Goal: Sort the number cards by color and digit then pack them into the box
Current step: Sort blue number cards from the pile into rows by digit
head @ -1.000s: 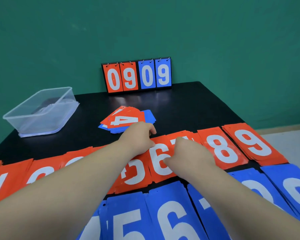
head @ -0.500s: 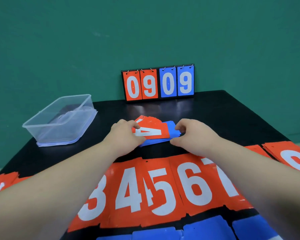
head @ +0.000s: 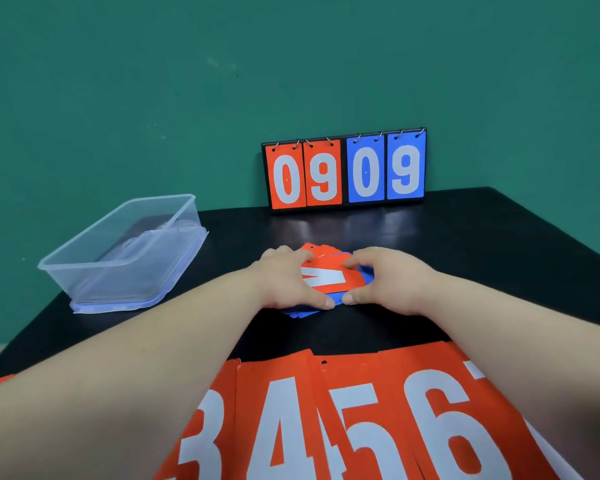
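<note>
A loose pile of red and blue number cards [head: 329, 280] lies mid-table, a red 4 on top. My left hand [head: 288, 280] grips the pile's left side, thumb at its near edge. My right hand [head: 387, 280] grips the right side the same way, thumb beside the left thumb. Sorted red cards [head: 354, 420] showing 3, 4, 5, 6 and part of a 7 lie in a row along the near edge, partly under my forearms. The clear plastic box [head: 84, 271] stands open at the left on its lid.
A flip scoreboard [head: 343, 171] reading 0 9 0 9 in red and blue stands against the green wall at the back of the black table [head: 482, 237]. The table's right and left edges drop off to the floor.
Both hands left the sorted red row, reached forward to the unsorted pile and closed in on its two sides. The view moved forward, so the blue row is out of sight.
</note>
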